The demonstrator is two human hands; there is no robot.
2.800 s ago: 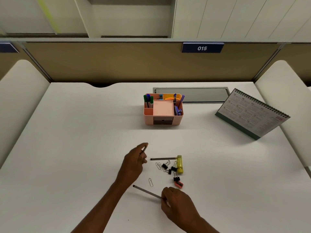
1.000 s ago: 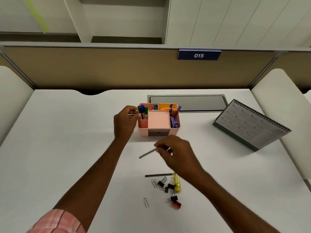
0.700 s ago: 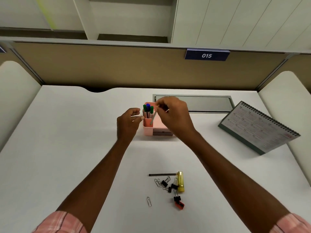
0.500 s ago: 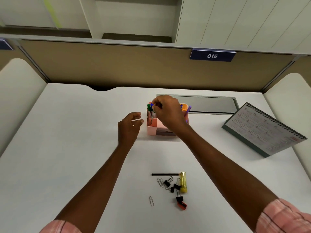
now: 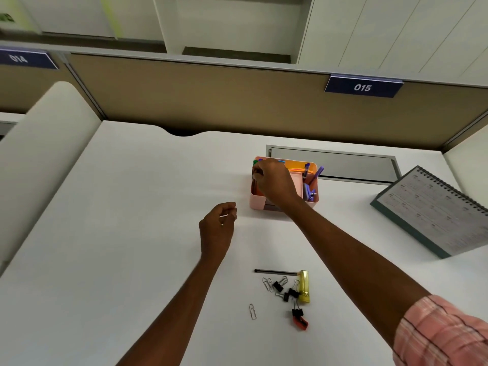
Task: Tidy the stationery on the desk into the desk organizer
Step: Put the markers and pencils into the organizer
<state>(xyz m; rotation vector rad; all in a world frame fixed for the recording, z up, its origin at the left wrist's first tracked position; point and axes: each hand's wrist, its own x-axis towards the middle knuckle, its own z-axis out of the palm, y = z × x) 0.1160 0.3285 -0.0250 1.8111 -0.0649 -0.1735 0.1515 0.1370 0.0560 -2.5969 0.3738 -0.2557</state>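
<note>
The right hand (image 5: 274,182) hangs over the front left compartment of the pink desk organizer (image 5: 257,203), which stands at the far middle of the white tabletop (image 5: 132,207). Its fingers (image 5: 257,173) are curled down at the compartment's mouth, touching or just above the pens standing there. A green pen cap (image 5: 255,162) shows just behind them. Whether they pinch anything cannot be told, since the hand hides its own fingertips.

The left hand (image 5: 217,225) is held just left of the organizer and apart from it. Its fingers are curled and pinch a thin pale stick (image 5: 224,215) between thumb and forefinger. Too little of the stick shows to name it.

Purple pens (image 5: 318,173) lean in the organizer's right compartment.

Loose stationery lies on the near tabletop, well apart from both hands. It includes a dark pencil (image 5: 276,272) lying crosswise, with its right end touching a yellow oblong item (image 5: 304,286). Below the pencil are black binder clips (image 5: 278,286) and a pair of paper clips (image 5: 267,283). A lone paper clip (image 5: 252,311) lies to the left, and a small red sharpener (image 5: 301,323) is nearest.

A desk calendar (image 5: 433,212) stands at the right.
</note>
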